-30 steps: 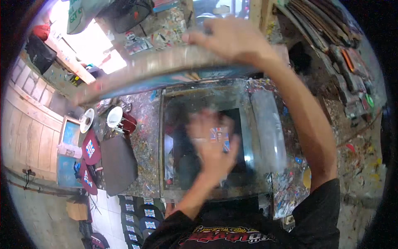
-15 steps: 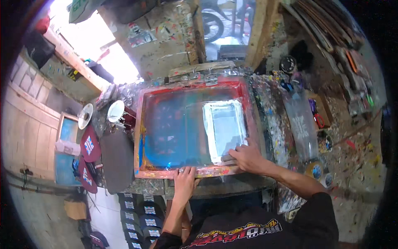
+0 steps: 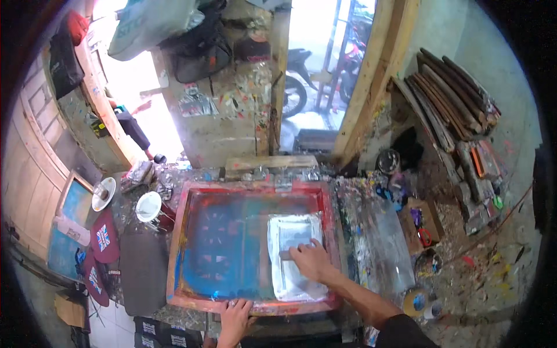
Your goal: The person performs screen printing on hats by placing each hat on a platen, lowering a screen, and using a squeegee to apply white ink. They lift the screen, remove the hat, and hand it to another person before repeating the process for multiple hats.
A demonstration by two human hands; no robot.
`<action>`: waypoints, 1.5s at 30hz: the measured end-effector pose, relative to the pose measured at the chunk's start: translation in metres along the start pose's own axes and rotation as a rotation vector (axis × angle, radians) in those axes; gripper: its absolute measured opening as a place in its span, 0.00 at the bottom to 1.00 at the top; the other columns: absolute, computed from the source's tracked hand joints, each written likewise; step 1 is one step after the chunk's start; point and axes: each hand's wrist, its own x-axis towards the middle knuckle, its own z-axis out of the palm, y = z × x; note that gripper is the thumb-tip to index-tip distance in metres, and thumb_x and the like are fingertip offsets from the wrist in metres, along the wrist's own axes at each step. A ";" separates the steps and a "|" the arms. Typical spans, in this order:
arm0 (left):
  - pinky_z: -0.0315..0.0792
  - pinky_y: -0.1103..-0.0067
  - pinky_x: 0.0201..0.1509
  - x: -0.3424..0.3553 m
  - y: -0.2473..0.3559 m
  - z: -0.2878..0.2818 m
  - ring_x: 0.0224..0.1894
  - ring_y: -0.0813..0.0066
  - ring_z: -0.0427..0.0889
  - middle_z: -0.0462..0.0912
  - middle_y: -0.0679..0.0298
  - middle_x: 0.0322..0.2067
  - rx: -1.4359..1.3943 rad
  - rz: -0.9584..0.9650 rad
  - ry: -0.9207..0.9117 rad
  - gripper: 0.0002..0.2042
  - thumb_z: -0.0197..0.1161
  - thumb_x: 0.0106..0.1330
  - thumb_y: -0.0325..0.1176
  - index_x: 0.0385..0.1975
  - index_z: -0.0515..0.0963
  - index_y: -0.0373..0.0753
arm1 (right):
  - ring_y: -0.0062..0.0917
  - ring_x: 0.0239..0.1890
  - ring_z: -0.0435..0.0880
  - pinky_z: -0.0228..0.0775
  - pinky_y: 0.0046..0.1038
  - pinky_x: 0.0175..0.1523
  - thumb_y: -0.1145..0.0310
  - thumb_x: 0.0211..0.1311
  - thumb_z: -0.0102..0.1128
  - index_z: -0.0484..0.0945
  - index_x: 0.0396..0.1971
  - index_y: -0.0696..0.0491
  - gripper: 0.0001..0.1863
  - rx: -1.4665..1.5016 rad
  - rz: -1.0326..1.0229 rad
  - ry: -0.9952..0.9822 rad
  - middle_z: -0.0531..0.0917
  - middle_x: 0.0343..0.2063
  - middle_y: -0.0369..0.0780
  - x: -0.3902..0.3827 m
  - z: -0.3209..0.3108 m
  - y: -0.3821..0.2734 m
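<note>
A screen printing frame (image 3: 191,302) with blue-stained mesh (image 3: 217,232) lies on the bench before me. White ink (image 3: 279,290) covers a rectangular patch on the mesh's right side. Over the middle of that patch, my right hand (image 3: 313,262) is closed on a small squeegee (image 3: 285,254); its blade is mostly hidden under the fingers. My left hand (image 3: 234,318) grips the frame's near rail, fingers curled over the top. Whatever lies beneath the mesh is hard to make out.
Left of the frame are a white-rimmed ink pot (image 3: 149,206), a dark flat board (image 3: 143,272) and maroon caps (image 3: 104,236). To the right lie a clear plastic sheet (image 3: 386,238), a cardboard box (image 3: 426,220) and tape rolls (image 3: 414,301). Wooden sticks (image 3: 447,93) are stacked farther right.
My right hand has moved the squeegee from the near edge of the white patch to its middle. The left hand stays on the near rail. The view has tilted upward.
</note>
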 end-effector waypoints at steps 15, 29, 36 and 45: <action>0.70 0.61 0.58 0.043 0.030 -0.147 0.43 0.57 0.84 0.85 0.58 0.37 0.021 0.217 0.247 0.22 0.74 0.58 0.49 0.46 0.82 0.39 | 0.37 0.37 0.81 0.54 0.60 0.64 0.41 0.60 0.68 0.78 0.37 0.54 0.28 -0.077 0.112 0.595 0.83 0.35 0.44 -0.097 -0.106 -0.086; 0.67 0.60 0.72 0.098 0.157 0.079 0.71 0.50 0.70 0.71 0.50 0.69 -1.072 0.338 -0.337 0.26 0.69 0.66 0.36 0.64 0.74 0.36 | 0.48 0.46 0.87 0.75 0.45 0.56 0.38 0.72 0.46 0.85 0.42 0.63 0.38 0.044 0.239 0.385 0.85 0.43 0.60 0.037 -0.355 -0.031; 0.76 0.65 0.49 0.093 0.014 0.054 0.39 0.55 0.83 0.83 0.61 0.31 -0.350 0.177 0.004 0.13 0.74 0.60 0.40 0.43 0.87 0.46 | 0.50 0.53 0.85 0.72 0.42 0.63 0.39 0.73 0.45 0.82 0.51 0.68 0.40 0.141 0.030 0.411 0.84 0.50 0.62 0.081 -0.368 0.007; 0.78 0.62 0.39 0.114 0.091 -0.017 0.33 0.46 0.86 0.87 0.51 0.31 -0.463 0.128 0.238 0.08 0.64 0.69 0.36 0.37 0.87 0.41 | 0.55 0.61 0.79 0.66 0.40 0.68 0.32 0.69 0.46 0.80 0.54 0.68 0.46 -0.004 0.124 0.440 0.80 0.56 0.64 0.123 -0.377 0.049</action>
